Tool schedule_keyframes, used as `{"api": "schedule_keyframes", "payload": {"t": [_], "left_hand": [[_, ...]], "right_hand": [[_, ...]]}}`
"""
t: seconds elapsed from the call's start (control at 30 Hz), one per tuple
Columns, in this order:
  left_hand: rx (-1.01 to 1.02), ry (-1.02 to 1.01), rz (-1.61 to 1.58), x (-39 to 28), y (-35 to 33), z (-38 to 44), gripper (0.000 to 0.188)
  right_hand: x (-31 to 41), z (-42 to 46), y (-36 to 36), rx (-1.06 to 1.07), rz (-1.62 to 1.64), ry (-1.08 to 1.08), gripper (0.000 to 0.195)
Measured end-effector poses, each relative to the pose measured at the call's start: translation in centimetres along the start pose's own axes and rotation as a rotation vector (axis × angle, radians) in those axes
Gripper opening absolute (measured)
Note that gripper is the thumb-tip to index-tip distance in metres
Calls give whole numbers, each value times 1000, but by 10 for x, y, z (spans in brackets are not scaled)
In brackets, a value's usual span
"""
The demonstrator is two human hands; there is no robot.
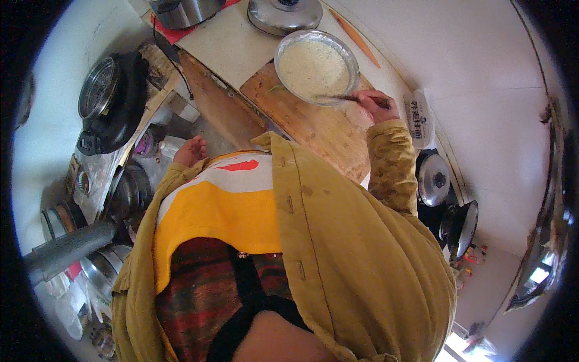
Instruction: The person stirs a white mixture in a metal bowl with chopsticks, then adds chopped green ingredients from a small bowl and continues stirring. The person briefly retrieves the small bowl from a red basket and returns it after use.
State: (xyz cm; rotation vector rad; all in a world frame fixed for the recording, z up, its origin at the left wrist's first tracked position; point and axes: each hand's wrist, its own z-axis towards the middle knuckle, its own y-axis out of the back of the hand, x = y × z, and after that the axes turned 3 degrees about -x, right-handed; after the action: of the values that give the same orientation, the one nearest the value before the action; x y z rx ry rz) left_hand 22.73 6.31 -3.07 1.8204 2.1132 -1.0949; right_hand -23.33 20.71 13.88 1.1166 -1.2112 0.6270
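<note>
My right hand (377, 105) grips the dark handle of a stirring utensil (346, 97), whose far end dips into pale batter (314, 68). Whether it is a spoon or chopsticks, I cannot tell. Small green flecks show in the batter, which fills much of a round metal bowl (355, 68). The bowl rests partly on a worn wooden cutting board (325, 131) on the counter. At my left side, apart from the counter, my left hand (192, 151) hangs with loosely bent fingers and nothing visible in it.
Behind the bowl sits a lidded metal pan (285, 16), with an orange-brown pointed strip (356, 38) beside it. An electric cooker (187, 11) stands at the far left of the counter. Pots with lids (434, 178) line the right wall. Cookware (115, 104) crowds a shelf at left.
</note>
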Motion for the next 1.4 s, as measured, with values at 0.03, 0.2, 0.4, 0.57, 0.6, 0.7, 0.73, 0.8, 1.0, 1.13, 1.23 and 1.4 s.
{"api": "schedule_keyframes", "payload": {"t": [0.03,0.2,0.4,0.57,0.6,0.7,0.73,0.8,1.0,1.13,1.23,1.4], "left_hand": [[11,-8,4,0,0,0,23],[-13,-19,17,1,-1,-1,23],[-5,6,-31,-1,-2,-4,20],[-9,-2,-11,-1,0,-4,20],[7,-21,-2,-1,0,-4,20],[-4,-17,-12,-1,-1,-6,20],[-37,-18,-13,0,-2,-6,20],[-54,-25,-15,0,-3,-9,20],[1,-45,-13,-1,-3,-10,18],[-8,0,-44,-1,0,-4,17],[35,23,-63,-1,3,1,17],[38,21,-29,-1,4,7,17]], "right_hand": [[0,0,-1,-18,31,-1,20],[1,4,-8,41,-16,-47,20],[6,7,-15,132,-45,2,20],[9,9,-19,53,-28,12,19],[9,9,-20,122,-64,-42,19],[8,10,-20,-59,64,-2,18],[7,10,-20,-76,99,107,18],[5,10,-17,52,21,49,19],[-4,18,4,-177,54,93,23],[-14,27,15,-398,81,136,22],[-22,35,19,-516,117,99,21],[-33,58,17,-599,74,143,18]]}}
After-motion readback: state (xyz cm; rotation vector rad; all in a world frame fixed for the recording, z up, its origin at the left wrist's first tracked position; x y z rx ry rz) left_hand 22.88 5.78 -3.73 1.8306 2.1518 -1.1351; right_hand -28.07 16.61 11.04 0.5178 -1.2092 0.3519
